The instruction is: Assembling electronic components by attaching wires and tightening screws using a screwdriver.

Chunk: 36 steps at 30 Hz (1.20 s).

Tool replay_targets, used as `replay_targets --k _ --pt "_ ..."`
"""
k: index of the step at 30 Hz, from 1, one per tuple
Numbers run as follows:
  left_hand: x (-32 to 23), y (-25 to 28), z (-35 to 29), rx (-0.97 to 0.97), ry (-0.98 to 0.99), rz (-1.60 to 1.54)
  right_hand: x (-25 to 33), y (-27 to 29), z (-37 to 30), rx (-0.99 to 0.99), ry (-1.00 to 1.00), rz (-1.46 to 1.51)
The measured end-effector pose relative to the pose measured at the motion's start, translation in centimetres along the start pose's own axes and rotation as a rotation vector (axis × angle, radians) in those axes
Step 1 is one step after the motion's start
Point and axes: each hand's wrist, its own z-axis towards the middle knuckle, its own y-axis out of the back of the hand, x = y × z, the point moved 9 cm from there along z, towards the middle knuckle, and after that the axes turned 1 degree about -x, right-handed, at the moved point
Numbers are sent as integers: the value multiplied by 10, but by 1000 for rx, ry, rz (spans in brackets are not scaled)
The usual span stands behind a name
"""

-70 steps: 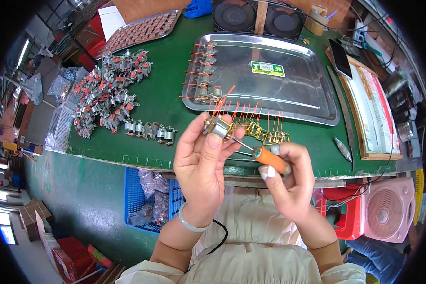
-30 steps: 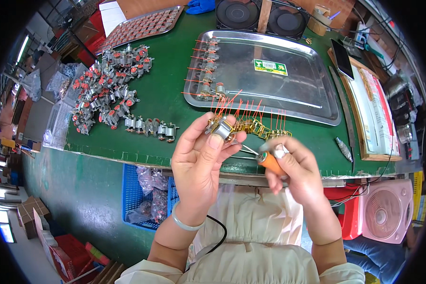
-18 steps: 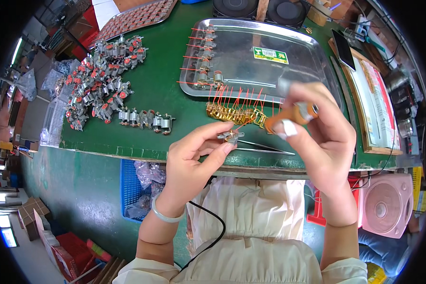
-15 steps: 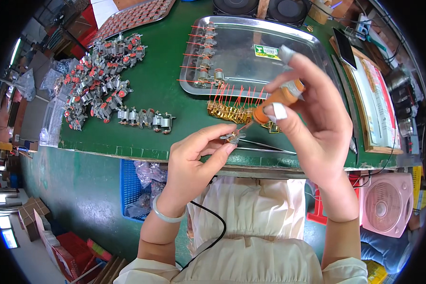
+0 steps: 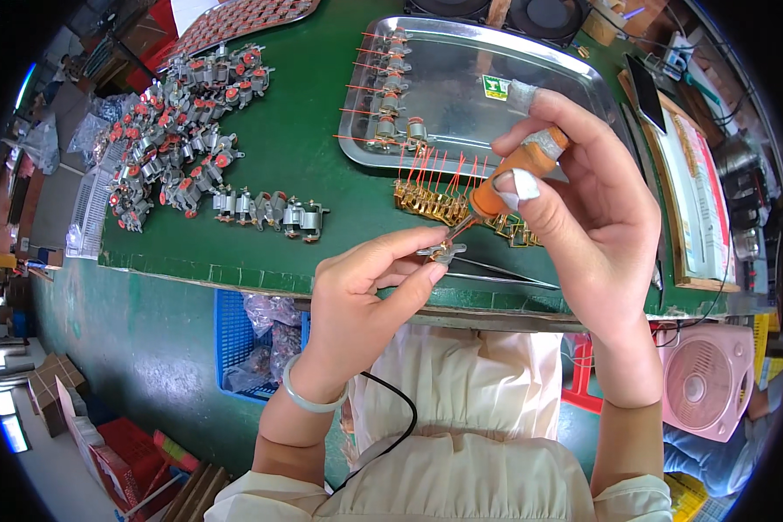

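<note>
My left fingers (image 5: pixel 409 240) pinched a small metal assembly (image 5: pixel 445 253), seemingly steadying it for the orange-handled screwdriver (image 5: pixel 489 200) that my right fingers (image 5: pixel 574 109) gripped. I held both over the front of the table (image 5: pixel 296 113), brass-coloured frames (image 5: pixel 433 204) just beyond, presumably for easy reach.

- Cream garment (image 5: pixel 470 483) of soft, creased cloth, with fine gathers along a seam at the waist and loose folds below.
- Left sleeve (image 5: pixel 257 496) and right sleeve (image 5: pixel 632 502), both short, loose and cream.
- At the wrist of the left hand (image 5: pixel 361 300), a smooth, rounded bangle (image 5: pixel 309 403) in pale, milky white.
- On the right hand (image 5: pixel 596 248), a white wrap (image 5: pixel 525 184) near the thumb's tip and a greyish cover (image 5: pixel 520 95) on the index fingertip.
- Thin black cable (image 5: pixel 414 418), curving over the garment's left side.
</note>
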Motion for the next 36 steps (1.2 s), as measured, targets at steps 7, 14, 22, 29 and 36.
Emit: replay_targets --k 7,14,22,29,36 --pt "-9 0 -2 -28 -71 173 -10 -4 1 -23 -116 -40" --pt "-8 2 -3 -48 -65 188 -1 -6 0 5 -11 -58" --pt "-12 2 -3 -52 -89 202 0 -6 -1 5 -15 -34" --pt "-9 2 -3 -91 -103 197 2 -6 -1 13 -22 -145" --pt "-15 1 -4 -109 -158 270 14 -13 1 37 68 -224"
